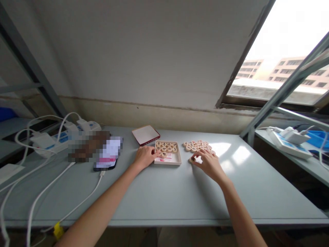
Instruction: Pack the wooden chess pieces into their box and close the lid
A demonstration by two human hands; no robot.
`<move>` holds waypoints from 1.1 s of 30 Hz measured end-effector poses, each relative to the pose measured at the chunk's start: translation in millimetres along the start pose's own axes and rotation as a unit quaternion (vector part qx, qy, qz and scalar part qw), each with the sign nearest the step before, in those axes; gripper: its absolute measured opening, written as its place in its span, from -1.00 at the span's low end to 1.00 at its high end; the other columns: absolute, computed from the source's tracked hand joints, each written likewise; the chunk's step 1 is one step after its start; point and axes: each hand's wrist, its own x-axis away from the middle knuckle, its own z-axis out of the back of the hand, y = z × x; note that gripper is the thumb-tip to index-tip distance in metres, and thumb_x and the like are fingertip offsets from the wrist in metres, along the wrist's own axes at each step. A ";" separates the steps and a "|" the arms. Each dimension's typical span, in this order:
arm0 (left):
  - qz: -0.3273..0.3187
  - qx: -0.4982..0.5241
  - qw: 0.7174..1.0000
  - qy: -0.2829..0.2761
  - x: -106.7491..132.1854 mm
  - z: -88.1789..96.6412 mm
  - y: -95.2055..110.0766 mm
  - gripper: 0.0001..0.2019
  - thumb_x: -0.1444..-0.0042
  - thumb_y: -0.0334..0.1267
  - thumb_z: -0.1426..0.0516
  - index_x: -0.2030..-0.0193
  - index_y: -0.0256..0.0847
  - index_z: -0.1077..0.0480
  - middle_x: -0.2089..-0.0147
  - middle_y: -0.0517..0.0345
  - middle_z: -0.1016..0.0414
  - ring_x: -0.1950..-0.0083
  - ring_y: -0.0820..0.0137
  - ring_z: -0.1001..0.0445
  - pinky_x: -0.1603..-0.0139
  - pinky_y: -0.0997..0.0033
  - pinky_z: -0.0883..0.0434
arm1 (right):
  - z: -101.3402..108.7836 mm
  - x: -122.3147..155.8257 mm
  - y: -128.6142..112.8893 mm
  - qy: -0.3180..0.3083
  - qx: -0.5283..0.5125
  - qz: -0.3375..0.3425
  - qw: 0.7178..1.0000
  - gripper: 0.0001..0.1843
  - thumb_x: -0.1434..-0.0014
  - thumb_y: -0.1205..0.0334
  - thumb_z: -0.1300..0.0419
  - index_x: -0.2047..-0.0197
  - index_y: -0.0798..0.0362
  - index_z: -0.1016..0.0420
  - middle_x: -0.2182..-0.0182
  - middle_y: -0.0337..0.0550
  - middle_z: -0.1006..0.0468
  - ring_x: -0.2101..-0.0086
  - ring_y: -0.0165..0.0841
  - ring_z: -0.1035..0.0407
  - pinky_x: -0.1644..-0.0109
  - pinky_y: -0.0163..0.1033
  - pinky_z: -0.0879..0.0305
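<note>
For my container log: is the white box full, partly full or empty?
Partly full: round pieces sit in rows toward the back of the white box, while its front right corner holds none.

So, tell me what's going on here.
A person's left hand is on the left side of the open box. The right hand pinches a single round piece close to the table. Marked pieces sit in rows in the box, a cluster of pieces lies to its right, and the red-edged lid lies behind it.
</note>
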 end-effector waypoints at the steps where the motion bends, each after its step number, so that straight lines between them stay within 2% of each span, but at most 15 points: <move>1: 0.008 -0.001 1.000 0.004 0.7 0.1 0.9 -0.58 -0.09 0.01 0.15 0.44 -0.21 -0.38 0.36 0.02 -0.49 0.26 0.26 -0.43 0.23 0.34 -0.22 | 2.6 -4.6 -4.3 -0.002 -0.029 0.005 1.000 -0.80 -0.06 0.06 -0.07 0.40 -0.02 -0.40 0.38 -0.20 -0.44 0.31 -0.31 -0.30 0.27 -0.23 -0.09; 3: 0.030 0.002 0.999 0.015 1.7 -1.1 2.8 -0.56 -0.08 0.07 0.16 0.38 -0.23 -0.34 0.37 0.01 -0.48 0.25 0.23 -0.43 0.21 0.30 -0.23 | 6.7 -14.4 -15.1 -0.003 -0.083 0.020 0.996 -0.78 -0.05 0.03 -0.07 0.36 -0.02 -0.39 0.38 -0.21 -0.44 0.33 -0.34 -0.30 0.28 -0.26 -0.11; 5: 0.054 0.018 0.998 0.033 2.1 -4.4 4.7 -0.53 -0.02 0.13 0.11 0.22 -0.26 -0.27 0.29 -0.04 -0.47 0.19 0.19 -0.41 0.18 0.27 -0.23 | 7.0 -23.7 -28.7 -0.010 -0.108 0.043 0.993 -0.79 -0.05 0.04 -0.09 0.33 -0.02 -0.39 0.38 -0.21 -0.44 0.32 -0.35 -0.29 0.27 -0.27 -0.10; 7: 0.066 0.040 0.995 0.056 1.8 -9.2 6.6 -0.41 0.10 0.18 -0.01 0.08 -0.28 -0.16 0.13 -0.11 -0.40 0.06 0.16 -0.35 0.12 0.25 -0.23 | 2.4 -31.7 -43.4 -0.019 -0.093 0.069 0.993 -0.81 -0.04 0.07 -0.11 0.33 -0.01 -0.39 0.39 -0.21 -0.45 0.30 -0.34 -0.28 0.23 -0.25 -0.07; 10: 0.056 0.071 0.993 0.077 0.0 -16.0 8.6 -0.26 0.25 0.15 -0.14 -0.01 -0.27 -0.06 -0.03 -0.14 -0.28 -0.06 0.14 -0.24 0.05 0.25 -0.22 | -10.7 -40.3 -62.0 -0.024 -0.041 0.091 0.995 -0.80 -0.03 0.07 -0.12 0.36 0.01 -0.40 0.39 -0.18 -0.48 0.31 -0.30 -0.28 0.20 -0.21 -0.01; 14: 0.041 0.101 0.992 0.056 -3.8 -19.0 7.9 -0.32 0.22 0.03 -0.18 -0.01 -0.25 -0.05 -0.03 -0.10 -0.27 -0.05 0.16 -0.26 0.04 0.26 -0.24 | -22.2 -43.7 -72.3 -0.023 -0.011 0.089 0.996 -0.84 -0.03 0.15 -0.14 0.31 0.02 -0.39 0.35 -0.16 -0.50 0.29 -0.28 -0.28 0.19 -0.18 0.04; 17: 0.040 0.122 0.990 0.049 -5.0 -18.7 5.4 -0.32 0.24 -0.01 -0.20 -0.01 -0.24 -0.06 -0.04 -0.08 -0.26 -0.07 0.16 -0.24 0.02 0.26 -0.23 | -16.6 -42.4 -65.2 -0.026 -0.043 0.084 0.995 -0.83 -0.06 0.15 -0.11 0.26 0.00 -0.37 0.36 -0.20 -0.51 0.29 -0.29 -0.28 0.19 -0.19 0.05; 19: 0.039 0.139 0.988 0.052 -4.3 -19.0 3.9 -0.30 0.24 0.00 -0.20 -0.03 -0.23 -0.04 -0.05 -0.07 -0.25 -0.07 0.17 -0.23 0.01 0.27 -0.22 | -9.2 -41.2 -52.0 -0.003 -0.046 0.064 0.997 -0.85 -0.09 0.16 -0.07 0.27 -0.02 -0.37 0.33 -0.21 -0.50 0.27 -0.30 -0.27 0.20 -0.20 0.06; 22: 0.046 0.158 0.985 0.050 -2.8 -20.6 2.4 -0.28 0.24 -0.01 -0.20 -0.05 -0.22 -0.02 -0.05 -0.06 -0.25 -0.06 0.18 -0.24 0.02 0.28 -0.23 | -3.0 -38.6 -22.5 0.050 0.010 0.001 0.999 -0.84 -0.12 0.23 -0.01 0.28 -0.02 -0.40 0.29 -0.16 -0.47 0.26 -0.28 -0.25 0.23 -0.19 0.06; 25: 0.052 0.166 0.984 0.046 -3.5 -21.1 2.3 -0.30 0.22 -0.03 -0.19 -0.05 -0.23 -0.03 -0.01 -0.05 -0.27 -0.04 0.19 -0.25 0.03 0.29 -0.24 | -7.3 -33.2 4.7 0.038 0.078 -0.047 0.995 -0.83 -0.08 0.22 -0.04 0.26 -0.02 -0.41 0.25 -0.10 -0.44 0.24 -0.24 -0.22 0.27 -0.19 0.06; 27: 0.042 0.162 0.982 0.083 -3.4 -16.9 4.6 -0.38 0.13 -0.06 -0.14 -0.05 -0.26 -0.04 0.03 -0.07 -0.27 -0.03 0.20 -0.25 0.02 0.26 -0.24 | -12.4 -28.8 14.3 0.025 0.104 -0.051 0.993 -0.82 -0.06 0.20 -0.06 0.26 -0.02 -0.41 0.20 -0.08 -0.41 0.20 -0.22 -0.19 0.28 -0.19 0.06; 29: 0.008 0.154 0.974 0.168 2.5 -6.6 10.4 -0.50 0.04 -0.13 -0.08 -0.03 -0.27 -0.07 0.05 -0.08 -0.25 -0.02 0.22 -0.23 -0.01 0.23 -0.21 | -15.8 -25.5 16.8 0.030 0.116 -0.042 0.992 -0.82 -0.06 0.20 -0.07 0.25 -0.02 -0.41 0.16 -0.07 -0.38 0.16 -0.20 -0.16 0.27 -0.18 0.05; 31: -0.049 0.162 0.948 0.269 18.9 8.6 19.7 -0.61 -0.03 -0.18 -0.03 0.00 -0.23 -0.12 0.05 -0.04 -0.22 -0.01 0.26 -0.23 -0.02 0.23 -0.21 | -16.5 -24.2 15.7 0.033 0.118 -0.037 0.992 -0.83 -0.06 0.20 -0.08 0.25 -0.03 -0.42 0.15 -0.07 -0.36 0.16 -0.20 -0.15 0.25 -0.17 0.04; 33: -0.094 0.207 0.913 0.337 46.6 23.6 30.0 -0.70 -0.08 -0.19 0.02 0.03 -0.18 -0.15 0.04 0.00 -0.20 0.05 0.33 -0.26 0.05 0.29 -0.28 | -14.9 -24.4 14.5 0.022 0.105 -0.038 0.993 -0.83 -0.05 0.19 -0.09 0.27 -0.03 -0.43 0.16 -0.07 -0.36 0.16 -0.20 -0.15 0.22 -0.15 0.03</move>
